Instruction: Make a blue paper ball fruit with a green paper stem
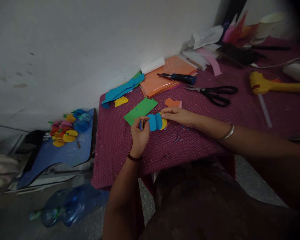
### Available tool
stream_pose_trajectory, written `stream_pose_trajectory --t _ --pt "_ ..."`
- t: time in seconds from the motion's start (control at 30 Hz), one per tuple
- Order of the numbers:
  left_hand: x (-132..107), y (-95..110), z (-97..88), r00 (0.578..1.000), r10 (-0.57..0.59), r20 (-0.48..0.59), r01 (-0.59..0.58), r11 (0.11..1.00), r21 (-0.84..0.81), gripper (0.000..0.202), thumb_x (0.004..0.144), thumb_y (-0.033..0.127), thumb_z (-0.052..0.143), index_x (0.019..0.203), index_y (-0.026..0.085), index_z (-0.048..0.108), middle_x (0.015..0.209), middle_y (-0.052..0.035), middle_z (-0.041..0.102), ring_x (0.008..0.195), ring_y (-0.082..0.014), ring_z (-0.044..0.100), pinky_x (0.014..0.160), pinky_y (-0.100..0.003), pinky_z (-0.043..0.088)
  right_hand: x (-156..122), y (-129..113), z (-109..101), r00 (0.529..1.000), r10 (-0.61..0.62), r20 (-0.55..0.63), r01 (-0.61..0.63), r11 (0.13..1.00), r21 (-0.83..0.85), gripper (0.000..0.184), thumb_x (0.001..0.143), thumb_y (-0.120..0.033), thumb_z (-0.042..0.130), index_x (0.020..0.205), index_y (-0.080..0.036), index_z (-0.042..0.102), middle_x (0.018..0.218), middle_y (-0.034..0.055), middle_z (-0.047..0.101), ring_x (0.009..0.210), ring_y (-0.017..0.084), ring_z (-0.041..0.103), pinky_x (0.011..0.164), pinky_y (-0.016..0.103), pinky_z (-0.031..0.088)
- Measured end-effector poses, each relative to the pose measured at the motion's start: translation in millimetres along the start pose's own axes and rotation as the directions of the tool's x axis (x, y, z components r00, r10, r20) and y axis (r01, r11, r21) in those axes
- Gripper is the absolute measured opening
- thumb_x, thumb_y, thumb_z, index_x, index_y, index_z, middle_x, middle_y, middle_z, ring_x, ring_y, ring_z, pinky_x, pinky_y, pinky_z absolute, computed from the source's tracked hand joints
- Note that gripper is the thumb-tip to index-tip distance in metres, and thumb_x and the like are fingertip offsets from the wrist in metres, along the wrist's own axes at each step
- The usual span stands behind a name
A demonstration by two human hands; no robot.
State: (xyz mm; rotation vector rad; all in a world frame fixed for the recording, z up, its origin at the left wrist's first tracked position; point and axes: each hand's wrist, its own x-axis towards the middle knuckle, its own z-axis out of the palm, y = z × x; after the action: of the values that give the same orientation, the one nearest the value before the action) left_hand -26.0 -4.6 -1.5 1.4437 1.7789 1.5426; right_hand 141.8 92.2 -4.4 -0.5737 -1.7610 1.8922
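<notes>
Blue and yellow rounded paper cutouts (154, 122) are held up between my two hands, just above the table. Fingers of my left hand (140, 137) are curled closed on their left end, where layered paper edges show. With thumb and fingertips, my right hand (179, 116) pinches the right end, beside the yellow piece. Behind them a green paper sheet (140, 109) lies flat. An orange paper piece (173, 103) rests just beyond my right hand. Small paper scraps (177, 136) are scattered nearer to me.
On the checked tablecloth (125, 160) lie black scissors (215, 93), a utility knife (180, 78), orange sheets (160, 83), blue strips (123, 88) and a yellow glue gun (265, 85). At left, colourful paper shapes (66, 128) sit on a blue board (62, 156), near plastic bottles (75, 203).
</notes>
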Motion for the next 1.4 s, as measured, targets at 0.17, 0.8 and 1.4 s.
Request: stream_pose_trajectory --t 0.17,0.8,1.4 --pt "0 0 -0.7 1.000 -0.004 0.025 0.005 1.000 -0.013 0.005 0.079 0.017 0.059 0.081 0.019 0.064 0.067 0.0019 0.053 0.058 -0.0094 0.045 0.056 -0.022 0.037 2 7 -1 0.999 0.032 -0.026 -0.029 0.991 0.129 0.041 0.080 -0.058 0.059 0.080 -0.018 0.060 0.076 0.0035 0.063 0.068 0.014 0.060 0.063 0.028 0.054" --pt "1 -10 5.9 0.964 -0.215 0.153 0.246 0.944 -0.222 0.018 0.077 0.031 0.064 0.074 0.018 0.052 0.054 0.0085 0.036 0.043 -0.0046 0.032 0.041 -0.018 0.027 5 4 -1 0.987 -0.117 -0.111 0.094 0.976 -0.196 0.020 0.079 -0.036 0.063 0.072 -0.017 0.064 0.070 0.0000 0.063 0.064 0.011 0.055 0.063 0.025 0.045" --pt "0 -4 7.0 0.943 -0.230 0.243 0.322 0.817 -0.479 0.030 0.061 0.021 0.075 0.080 0.020 0.052 0.061 0.0079 0.044 0.049 -0.0046 0.036 0.044 -0.018 0.028 -5 -9 6 0.983 -0.144 -0.116 0.163 0.970 0.179 0.011 0.082 -0.023 0.056 0.089 -0.018 0.049 0.072 0.0003 0.068 0.056 0.010 0.062 0.056 0.024 0.051"
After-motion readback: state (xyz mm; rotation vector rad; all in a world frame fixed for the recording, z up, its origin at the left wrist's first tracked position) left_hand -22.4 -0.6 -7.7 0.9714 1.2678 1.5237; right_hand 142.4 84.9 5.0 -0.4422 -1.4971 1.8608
